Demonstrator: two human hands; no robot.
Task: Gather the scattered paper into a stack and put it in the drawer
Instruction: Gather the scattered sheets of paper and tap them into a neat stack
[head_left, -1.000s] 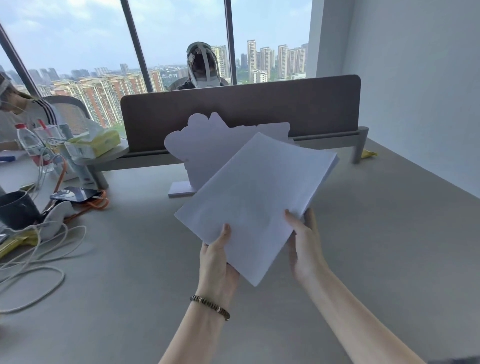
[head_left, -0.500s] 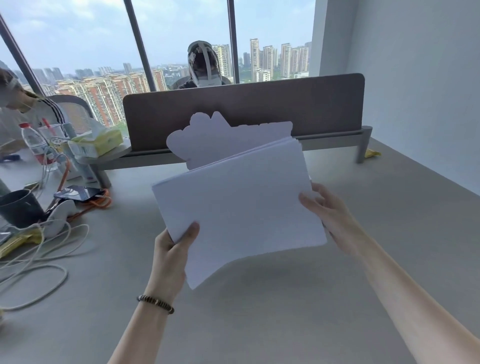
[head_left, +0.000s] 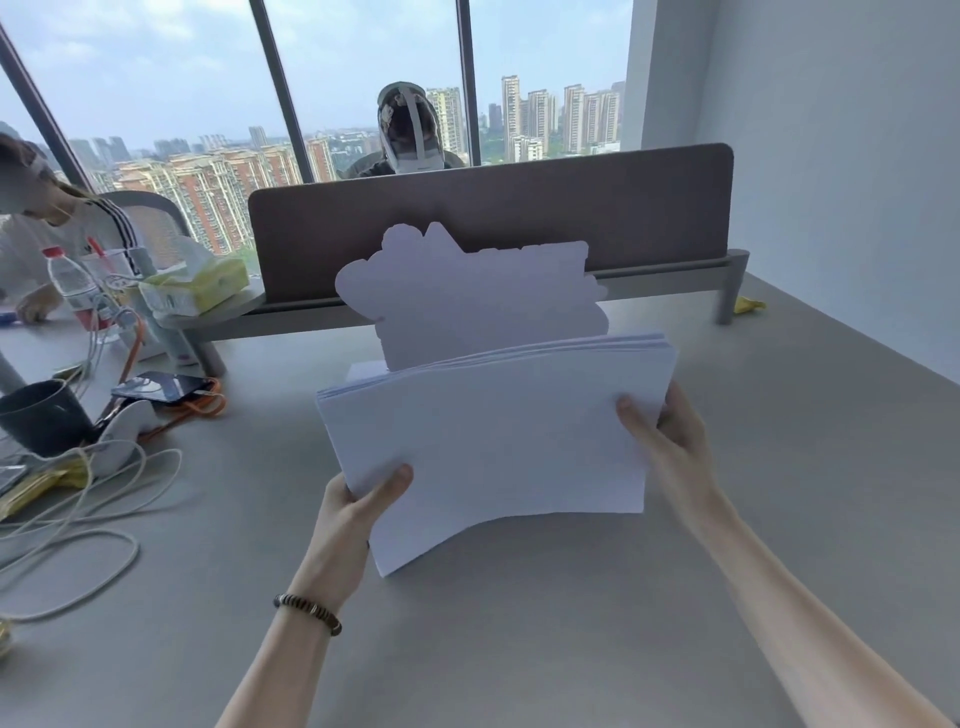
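Between the earlier frames and this one, the paper stack (head_left: 493, 436) had been rotated from a diagonal hold to a nearly level, upright one, and both hands had shifted outward to its opposite sides.

The left hand (head_left: 358, 512) was closed on the stack's lower corner at 7 o'clock, thumb on the near face. The right hand (head_left: 670, 441) was closed on the side edge at 3 o'clock, thumb across the near face and fingers behind. The stack was held clear above the desk (head_left: 519, 649), its bottom edge bowed upward between the two grips. The top edges of the sheets were fanned and not flush.

No loose sheets were visible on the desk. The drawer was not in view.

Probable faults from this state:
- Sheet slippage. Cause: the grips held only a corner and one edge, so inner sheets of the fanned stack could slide out.
- Creasing. Cause: the bow in the unsupported lower edge.
- Snagging. Cause: the cables (head_left: 78, 509), the mug (head_left: 41, 415) and the phone (head_left: 161, 387) lay at 9 o'clock, and a white cut-out board (head_left: 467, 296) stood just behind the stack at 12 o'clock.
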